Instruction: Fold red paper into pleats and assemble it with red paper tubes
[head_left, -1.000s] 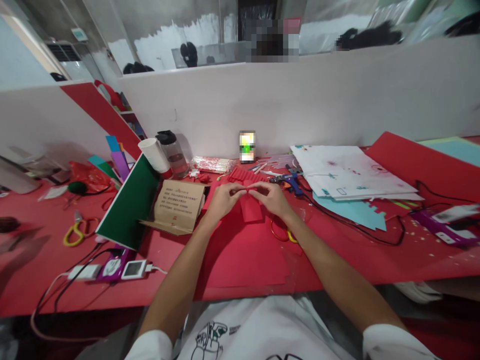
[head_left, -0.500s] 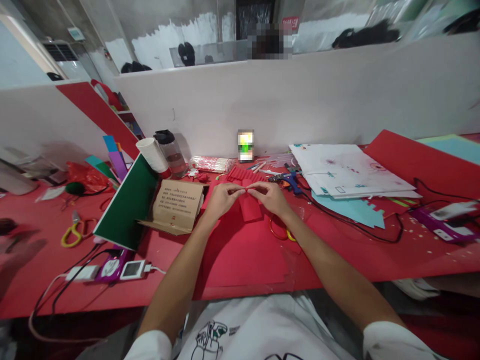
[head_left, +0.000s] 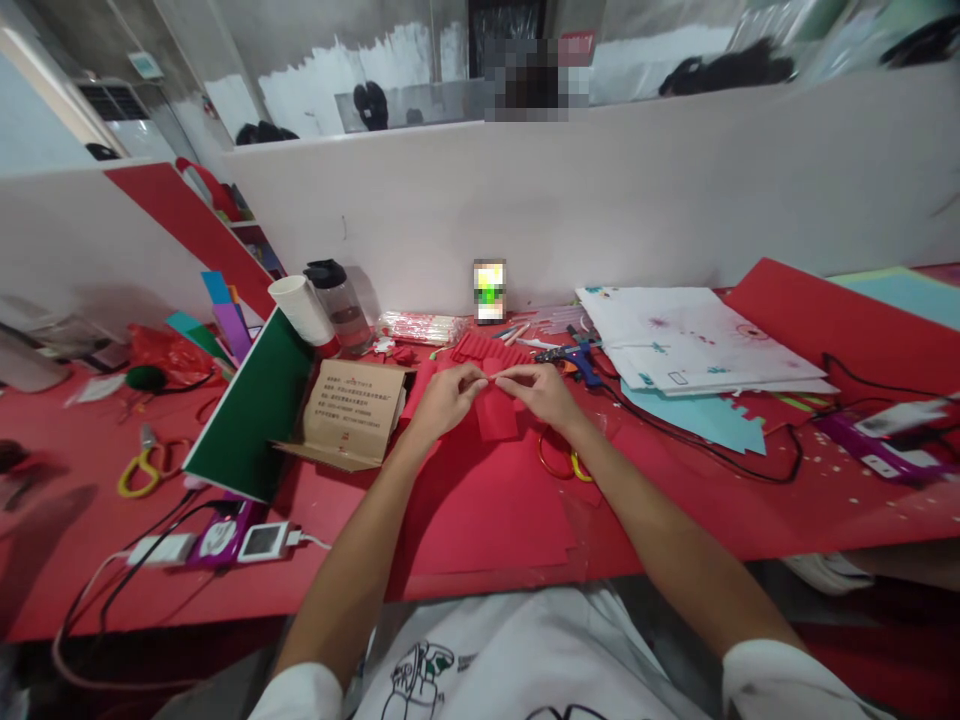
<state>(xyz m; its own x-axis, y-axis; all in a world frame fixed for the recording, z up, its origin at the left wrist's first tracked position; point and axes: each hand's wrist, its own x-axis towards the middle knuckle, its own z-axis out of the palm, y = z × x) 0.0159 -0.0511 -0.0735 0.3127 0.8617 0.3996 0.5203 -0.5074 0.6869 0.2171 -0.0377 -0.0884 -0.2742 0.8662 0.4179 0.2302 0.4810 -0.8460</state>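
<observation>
My left hand [head_left: 452,396] and my right hand [head_left: 546,394] meet fingertip to fingertip above the red table, both closed in a pinch on a piece of red paper [head_left: 498,415]. Part of this piece hangs down below the fingers; its top edge is hidden by them. Under my wrists lies a large red paper sheet [head_left: 487,520]. Just beyond the fingers are folded or pleated red paper strips [head_left: 491,348]. Beside my right wrist rest scissors with yellow and red handles [head_left: 577,466], partly covered by the forearm.
Left of my hands stand a cardboard box [head_left: 349,410], a green board [head_left: 251,420], a white roll [head_left: 302,312] and a water bottle [head_left: 339,300]. A lit phone [head_left: 490,292] leans on the partition. To the right are a blue glue gun [head_left: 583,365], white printed sheets [head_left: 697,340] and cables.
The pinched red paper has shifted very slightly between my fingers. Both hands stay in nearly the same place, and the whole view has moved a little.
</observation>
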